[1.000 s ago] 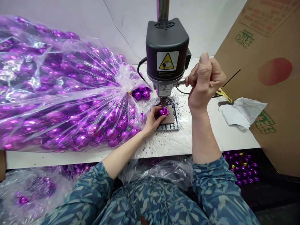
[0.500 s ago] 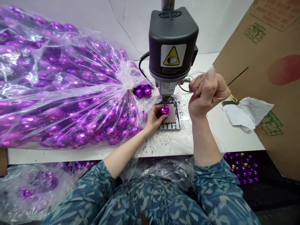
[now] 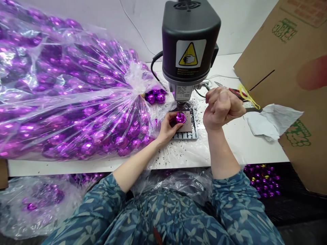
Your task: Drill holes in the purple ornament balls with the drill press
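Note:
My left hand (image 3: 169, 127) pinches a shiny purple faceted ball (image 3: 181, 117) between thumb and fingers. The ball rests on a small brown pad (image 3: 187, 127) on the slotted metal base (image 3: 195, 134) of a drill press (image 3: 191, 44), right beneath the chuck (image 3: 181, 105). A dark hole or spot shows on top of the ball. My right hand (image 3: 224, 107) is closed in a fist at the machine's right side, around the end of its lever (image 3: 207, 87); most of that lever is hidden by the fingers. Whether the drill bit touches the ball I cannot tell.
A big tied clear bag (image 3: 76, 102) of purple balls fills the left side. Loose balls (image 3: 156, 98) lie by its knot. Dark shavings dot the white table (image 3: 265, 149). Right are cutters (image 3: 236, 92), crumpled paper (image 3: 267, 122) and a cardboard box (image 3: 286, 88); more purple balls (image 3: 264, 183) sit below.
My right hand has shifted down and slightly left in view, uncovering the cutters. The drill head appears a little higher and larger. My left hand keeps the ball in nearly the same place.

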The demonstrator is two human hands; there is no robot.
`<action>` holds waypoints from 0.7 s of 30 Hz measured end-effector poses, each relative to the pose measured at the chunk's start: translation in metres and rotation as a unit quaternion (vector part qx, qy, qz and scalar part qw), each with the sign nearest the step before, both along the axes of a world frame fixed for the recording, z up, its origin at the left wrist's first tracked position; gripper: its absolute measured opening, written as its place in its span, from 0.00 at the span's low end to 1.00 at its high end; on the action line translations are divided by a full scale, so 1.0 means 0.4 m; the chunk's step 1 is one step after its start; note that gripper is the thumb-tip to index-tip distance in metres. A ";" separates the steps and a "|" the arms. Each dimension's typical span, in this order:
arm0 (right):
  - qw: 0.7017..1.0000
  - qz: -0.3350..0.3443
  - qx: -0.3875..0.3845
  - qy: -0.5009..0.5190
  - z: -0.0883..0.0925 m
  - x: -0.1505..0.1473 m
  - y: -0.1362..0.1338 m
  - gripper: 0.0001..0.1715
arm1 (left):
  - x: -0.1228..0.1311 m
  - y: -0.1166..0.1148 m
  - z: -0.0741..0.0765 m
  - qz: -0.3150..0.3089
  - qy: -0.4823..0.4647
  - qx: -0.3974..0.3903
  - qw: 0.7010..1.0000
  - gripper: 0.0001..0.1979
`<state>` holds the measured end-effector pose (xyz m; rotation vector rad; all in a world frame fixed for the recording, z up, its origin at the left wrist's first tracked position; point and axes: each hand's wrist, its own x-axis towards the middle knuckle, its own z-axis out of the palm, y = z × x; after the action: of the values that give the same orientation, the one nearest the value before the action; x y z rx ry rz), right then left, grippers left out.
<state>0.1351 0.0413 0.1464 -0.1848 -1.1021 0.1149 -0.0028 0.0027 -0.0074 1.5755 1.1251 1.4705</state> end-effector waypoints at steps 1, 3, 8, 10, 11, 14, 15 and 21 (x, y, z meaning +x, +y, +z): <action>1.000 0.002 0.008 -0.001 -0.007 0.000 0.000 0.37 | 0.000 0.000 0.000 0.000 -0.001 0.001 1.000 0.24; 1.000 0.005 0.029 -0.005 -0.019 0.000 -0.001 0.36 | 0.001 -0.002 0.003 0.000 -0.002 0.000 1.000 0.24; 1.000 0.023 0.002 0.005 0.010 -0.003 -0.001 0.37 | 0.002 -0.003 0.009 -0.001 0.002 -0.011 1.000 0.23; 0.998 0.026 -0.052 0.015 0.054 -0.004 0.006 0.37 | 0.003 -0.002 0.015 0.003 -0.003 -0.011 1.000 0.23; 0.996 0.027 -0.082 0.017 0.080 -0.005 0.011 0.36 | 0.004 -0.003 0.020 0.005 -0.003 -0.011 1.000 0.23; 0.989 0.066 -0.130 0.013 0.147 -0.009 0.027 0.33 | 0.000 -0.033 0.049 0.044 0.024 -0.019 0.999 0.22; 0.988 0.078 -0.132 0.014 0.161 -0.010 0.030 0.32 | -0.003 -0.055 0.061 0.058 0.045 -0.017 0.997 0.22; 0.988 0.085 -0.129 0.015 0.169 -0.016 0.030 0.29 | -0.051 -0.309 0.105 -0.188 0.222 0.091 0.952 0.14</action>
<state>0.1288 0.0534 0.2138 -0.3194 -1.0700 0.4122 -0.0233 -0.1210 0.0346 2.1855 0.8686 1.0131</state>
